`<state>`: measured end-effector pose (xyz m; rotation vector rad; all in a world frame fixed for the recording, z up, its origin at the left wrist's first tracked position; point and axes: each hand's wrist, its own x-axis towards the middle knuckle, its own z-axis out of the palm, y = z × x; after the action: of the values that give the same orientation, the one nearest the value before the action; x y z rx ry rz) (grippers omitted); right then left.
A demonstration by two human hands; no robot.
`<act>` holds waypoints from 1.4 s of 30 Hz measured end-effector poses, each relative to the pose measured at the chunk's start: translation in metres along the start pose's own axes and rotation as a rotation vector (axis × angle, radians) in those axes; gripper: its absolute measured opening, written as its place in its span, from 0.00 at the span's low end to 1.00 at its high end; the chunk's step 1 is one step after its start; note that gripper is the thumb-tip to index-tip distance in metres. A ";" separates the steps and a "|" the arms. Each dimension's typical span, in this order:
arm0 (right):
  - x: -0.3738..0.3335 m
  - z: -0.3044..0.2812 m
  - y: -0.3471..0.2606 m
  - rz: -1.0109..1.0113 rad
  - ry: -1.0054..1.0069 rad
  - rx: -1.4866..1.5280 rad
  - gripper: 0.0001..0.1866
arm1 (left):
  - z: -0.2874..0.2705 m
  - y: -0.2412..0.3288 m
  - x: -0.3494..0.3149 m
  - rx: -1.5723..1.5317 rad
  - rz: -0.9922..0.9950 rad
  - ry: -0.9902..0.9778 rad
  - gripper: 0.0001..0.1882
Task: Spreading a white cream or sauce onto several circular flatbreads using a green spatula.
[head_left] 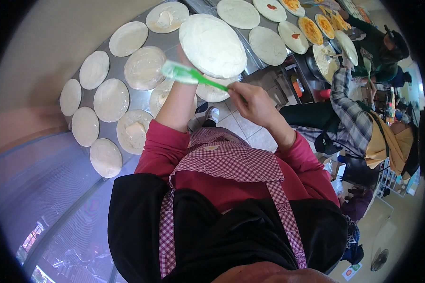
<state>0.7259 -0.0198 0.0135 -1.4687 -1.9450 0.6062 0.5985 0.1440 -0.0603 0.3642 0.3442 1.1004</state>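
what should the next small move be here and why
Probably lower the white disc onto the metal counter: its face looks coated nearly edge to edge, the left hand seems to support it from beneath, and the right hand holds the green-handled spatula with its head off to the disc's left.

From my end: green-handled spatula with translucent whitish blade point(208, 80) looks like smooth, semi-gloss plastic. Raised round disc with white topping point(212, 45): soft, satin, faint spread ridges. Grey metal worktop point(116, 68) reads smooth, dull sheen. Red-and-white checked apron point(233, 162): matt woven cloth. Crimson sleeve point(163, 144): matt fabric. Pale square floor tiles point(259, 139): smooth. Bluish sheeting point(33, 177): sheer, fine-textured; can't tell cloth from plastic.
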 end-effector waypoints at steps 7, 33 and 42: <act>-0.009 -0.003 0.007 0.225 0.171 0.117 0.05 | -0.013 0.017 0.018 -0.506 -0.031 -0.356 0.33; -0.042 0.017 0.010 0.282 0.274 0.226 0.06 | 0.011 -0.010 0.030 -0.415 0.161 -0.331 0.39; -0.041 -0.021 0.044 0.406 0.400 0.369 0.07 | 0.012 -0.012 0.031 -0.297 0.058 -0.284 0.38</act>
<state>0.7781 -0.0470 -0.0097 -1.6018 -1.1674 0.7338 0.6266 0.1658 -0.0580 0.2620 -0.0818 1.1201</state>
